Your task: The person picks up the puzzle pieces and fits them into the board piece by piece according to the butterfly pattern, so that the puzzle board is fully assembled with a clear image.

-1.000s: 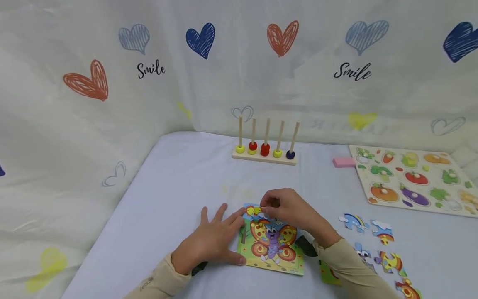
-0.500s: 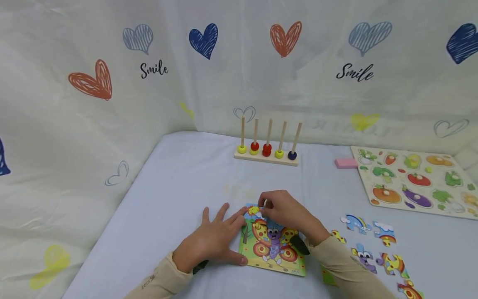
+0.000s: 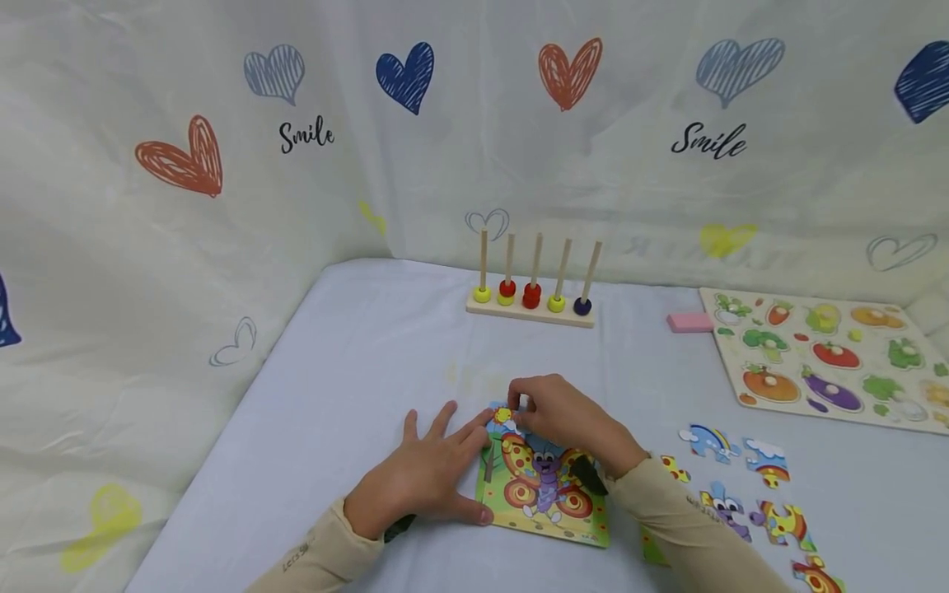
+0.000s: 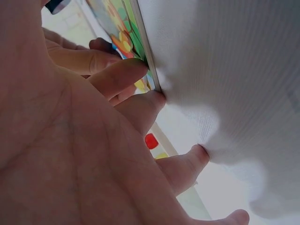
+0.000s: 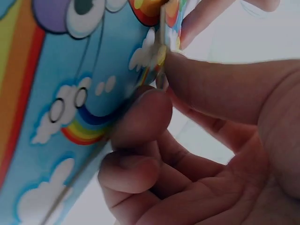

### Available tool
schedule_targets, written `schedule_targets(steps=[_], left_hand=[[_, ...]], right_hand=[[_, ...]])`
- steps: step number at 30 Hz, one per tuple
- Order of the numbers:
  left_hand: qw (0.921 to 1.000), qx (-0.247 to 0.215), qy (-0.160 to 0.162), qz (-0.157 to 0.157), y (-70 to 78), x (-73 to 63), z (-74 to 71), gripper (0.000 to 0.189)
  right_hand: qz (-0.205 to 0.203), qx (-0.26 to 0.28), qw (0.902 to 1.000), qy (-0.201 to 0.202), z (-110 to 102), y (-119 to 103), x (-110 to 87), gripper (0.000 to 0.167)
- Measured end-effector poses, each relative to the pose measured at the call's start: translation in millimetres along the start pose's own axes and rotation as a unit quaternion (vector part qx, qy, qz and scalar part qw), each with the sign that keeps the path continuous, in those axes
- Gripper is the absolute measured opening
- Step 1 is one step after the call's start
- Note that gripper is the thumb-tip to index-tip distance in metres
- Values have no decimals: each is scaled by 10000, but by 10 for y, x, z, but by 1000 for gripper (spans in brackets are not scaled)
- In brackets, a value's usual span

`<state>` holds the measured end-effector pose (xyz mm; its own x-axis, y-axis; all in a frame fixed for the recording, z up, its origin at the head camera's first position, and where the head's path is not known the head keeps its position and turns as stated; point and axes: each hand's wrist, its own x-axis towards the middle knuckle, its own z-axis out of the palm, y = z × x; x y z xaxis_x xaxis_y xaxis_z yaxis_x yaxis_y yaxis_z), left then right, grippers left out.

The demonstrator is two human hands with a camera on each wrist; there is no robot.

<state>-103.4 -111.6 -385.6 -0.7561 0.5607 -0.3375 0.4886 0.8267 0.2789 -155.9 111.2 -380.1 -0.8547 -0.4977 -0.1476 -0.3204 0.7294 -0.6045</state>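
Note:
A square butterfly jigsaw puzzle lies in its tray on the table, in front of the person. The left hand is spread at its left side, index finger and thumb touching the edge. In the left wrist view, fingertips press against the tray's edge and the tablecloth. The right hand pinches a small puzzle piece with a sun over the top left corner. In the right wrist view, this puzzle piece stands edge-on at the thumb and index finger, partly hidden.
Several loose puzzle pieces lie right of the right forearm. A wooden bead stacker with pegs stands at the back. A vegetable knob puzzle lies at the right, with a pink block at its left edge.
The right hand has shifted slightly left with the puzzle piece, whose sun now covers the sun printed beneath it. The left hand has stayed at the tray's edge.

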Motion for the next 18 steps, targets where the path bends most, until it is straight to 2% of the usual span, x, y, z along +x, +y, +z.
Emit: schedule_targets(steps=[6,11,18], left_hand=[[10000,3,-14,31,7,-3,-12,67],[10000,11,-37,22,14,-8,-20,67],[10000,1,-18,9,22,-21,-20,67]], right_hand=[[71,-473,9987,-202,-25,-51,69,12],[293,-764,9961,-316,-18,-58,115,16],[514,-768,9954,-248,33,-28,159,25]])
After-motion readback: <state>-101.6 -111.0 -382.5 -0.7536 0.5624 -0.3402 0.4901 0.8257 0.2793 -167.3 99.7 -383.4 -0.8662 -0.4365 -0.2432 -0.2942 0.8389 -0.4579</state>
